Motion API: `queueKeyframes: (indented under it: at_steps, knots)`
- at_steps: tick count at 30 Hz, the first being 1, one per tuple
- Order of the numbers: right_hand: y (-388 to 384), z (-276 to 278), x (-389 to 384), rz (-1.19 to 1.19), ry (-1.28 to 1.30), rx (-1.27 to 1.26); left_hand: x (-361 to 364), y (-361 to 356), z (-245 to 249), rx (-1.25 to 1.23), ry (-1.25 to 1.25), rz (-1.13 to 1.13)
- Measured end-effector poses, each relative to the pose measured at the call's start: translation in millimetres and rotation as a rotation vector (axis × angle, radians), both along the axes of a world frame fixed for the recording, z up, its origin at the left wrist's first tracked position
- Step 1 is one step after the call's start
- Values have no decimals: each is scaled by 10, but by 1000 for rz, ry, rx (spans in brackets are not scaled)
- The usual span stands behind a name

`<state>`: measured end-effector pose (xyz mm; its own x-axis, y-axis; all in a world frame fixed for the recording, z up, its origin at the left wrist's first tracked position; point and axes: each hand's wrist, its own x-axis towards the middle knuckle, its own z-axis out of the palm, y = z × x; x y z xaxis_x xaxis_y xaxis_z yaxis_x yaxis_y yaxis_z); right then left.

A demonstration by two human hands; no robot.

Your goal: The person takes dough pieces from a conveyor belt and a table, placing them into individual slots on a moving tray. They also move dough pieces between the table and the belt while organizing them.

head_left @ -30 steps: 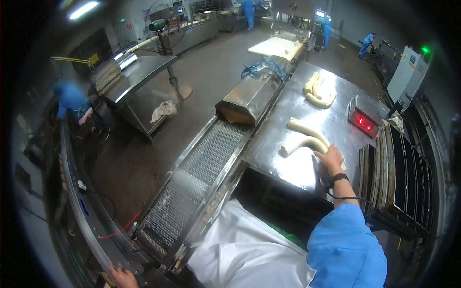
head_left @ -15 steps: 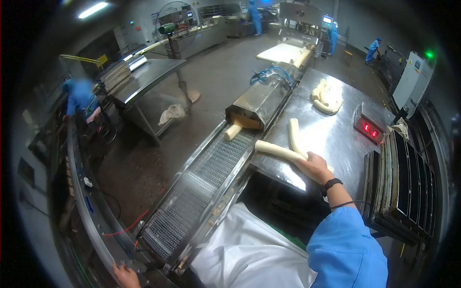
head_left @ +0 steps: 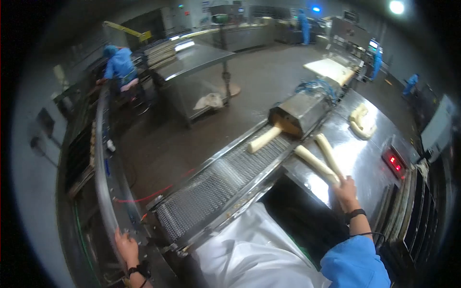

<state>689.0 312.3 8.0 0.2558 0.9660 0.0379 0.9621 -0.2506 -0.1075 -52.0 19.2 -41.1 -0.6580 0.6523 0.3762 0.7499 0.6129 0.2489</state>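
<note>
My right hand [head_left: 346, 194] is closed around the near end of a pale dough roll [head_left: 331, 154] on the steel table [head_left: 307, 180]. A second dough roll [head_left: 314, 162] lies beside it, and the two come together at my fingers. Down at the lower left, my left hand [head_left: 127, 247] rests at the edge of a long metal rail [head_left: 103, 177], fingers somewhat apart and holding nothing. Between my hands runs a mesh conveyor belt [head_left: 211, 192]. Another dough roll [head_left: 265, 139] comes out onto it from under a metal hood [head_left: 300, 113].
Several dough rolls [head_left: 361, 122] lie together farther back on the table. A scale [head_left: 394, 162] with red digits stands at its right edge, above stacked trays [head_left: 408, 216]. A person in blue [head_left: 120, 65] works at the rail's far end; other people stand at the back.
The view has swung left. My right hand has shifted to the near end of the rolls, which now lie closer to parallel. The roll on the belt sticks out farther from the hood.
</note>
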Motion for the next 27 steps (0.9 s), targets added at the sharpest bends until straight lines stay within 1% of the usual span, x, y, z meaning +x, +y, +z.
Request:
queueKeyframes:
  at_steps: [2,3,5,6,8,9,11,12,14,15,16,17,18,20,21,23,25,27]
  knots:
    - [177,-101,220,-128,245,21,24,7,37,-26,15,39]
    - [246,-162,345,-104,253,16,27,16,33,-24,19,29]
    - [303,-292,526,-288,459,49,31,-3,22,-21,29,27]
    - [263,-372,527,-280,464,46,37,-3,22,-17,25,24]
    - [130,-513,582,-233,31,146,24,14,45,-14,28,5]
    - [12,-419,495,-250,37,145,24,6,47,-34,32,10]
    - [-317,-235,320,-147,-4,140,26,21,62,-58,48,-16]
    - [-445,-198,311,-174,4,134,30,15,67,-65,33,-1]
    - [-625,-190,342,-109,-16,117,22,35,36,-72,31,-9]
    - [-683,-252,387,-132,-5,114,11,34,13,-94,41,20]
    - [-732,-326,433,-73,-2,195,5,27,-1,-115,52,51]
    - [-777,-384,476,-12,0,277,10,22,-13,-101,61,27]
    - [-807,-336,445,-28,9,274,39,38,-9,-103,73,12]
    - [-800,-209,362,12,25,246,121,84,32,-142,40,96]
    - [-787,-225,378,1,36,242,139,127,-6,-146,53,87]
    - [-721,-268,415,40,16,243,164,306,-234,24,-71,238]
    - [-609,-339,461,41,55,241,283,605,-416,185,-178,76]
    - [-535,-269,450,44,129,253,798,1061,-175,210,-267,-89]
